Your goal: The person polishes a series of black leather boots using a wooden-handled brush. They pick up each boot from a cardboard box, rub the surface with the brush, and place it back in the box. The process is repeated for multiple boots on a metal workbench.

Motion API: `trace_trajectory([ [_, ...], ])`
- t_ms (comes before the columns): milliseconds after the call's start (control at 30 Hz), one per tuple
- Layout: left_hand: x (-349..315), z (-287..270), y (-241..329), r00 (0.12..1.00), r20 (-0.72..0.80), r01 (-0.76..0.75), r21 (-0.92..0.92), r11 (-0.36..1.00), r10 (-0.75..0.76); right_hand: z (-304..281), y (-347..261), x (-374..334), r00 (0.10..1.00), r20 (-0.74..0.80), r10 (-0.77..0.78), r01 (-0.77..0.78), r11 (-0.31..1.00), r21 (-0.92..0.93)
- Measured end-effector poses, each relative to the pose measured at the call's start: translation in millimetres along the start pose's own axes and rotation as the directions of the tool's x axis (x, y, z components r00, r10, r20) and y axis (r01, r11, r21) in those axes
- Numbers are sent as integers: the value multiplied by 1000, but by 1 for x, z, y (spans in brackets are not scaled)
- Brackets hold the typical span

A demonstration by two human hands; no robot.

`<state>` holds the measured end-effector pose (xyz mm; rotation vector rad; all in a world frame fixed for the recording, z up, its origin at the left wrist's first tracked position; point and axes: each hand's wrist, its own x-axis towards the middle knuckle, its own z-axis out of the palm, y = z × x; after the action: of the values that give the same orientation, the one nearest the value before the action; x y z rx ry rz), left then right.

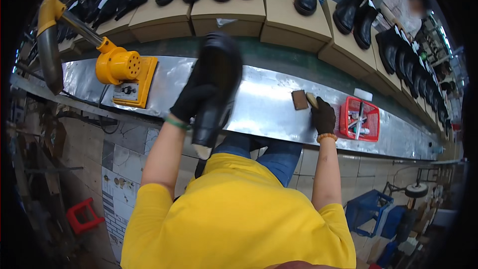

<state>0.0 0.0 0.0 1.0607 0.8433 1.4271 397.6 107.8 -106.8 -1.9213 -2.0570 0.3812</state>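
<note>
My left hand (191, 100), in a black glove, is closed round a black boot (219, 69). The boot is held above the metal bench with its blurred toe end pointing away from me. White material (202, 150) pokes out of its near end. At the bench's right part my right hand (324, 115), also gloved in black, has its fingers closed on a small tan block (312, 100). Just left of that block lies a flat brown pad (299, 99).
Right of my right hand stands a red basket (343, 119) holding tubes and small items; a white block (363, 94) sits behind it. A yellow machine with a bent nozzle (119, 67) occupies the bench's left. Cardboard boxes (229, 20) bearing black boots line the back. Another person (403, 12) is far right.
</note>
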Motion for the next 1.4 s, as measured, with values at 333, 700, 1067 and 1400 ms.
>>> trace_trajectory([
  [333, 67, 94, -68, 887, 429, 172, 34, 984, -170, -88, -45, -8, 975, -124, 183, 127, -6, 992],
  [700, 103, 123, -62, 740, 545, 241, 333, 912, -394, -117, -107, 32, 986, -44, 159, 154, -792, 590],
  [1067, 140, 163, -59, 737, 642, -113, 425, 898, -212, -132, -115, 21, 974, -90, 207, 197, -583, 788],
  [1400, 141, 163, -65, 736, 643, -121, 434, 893, -213, -134, -120, 20, 972, -203, 117, 233, -417, 879],
])
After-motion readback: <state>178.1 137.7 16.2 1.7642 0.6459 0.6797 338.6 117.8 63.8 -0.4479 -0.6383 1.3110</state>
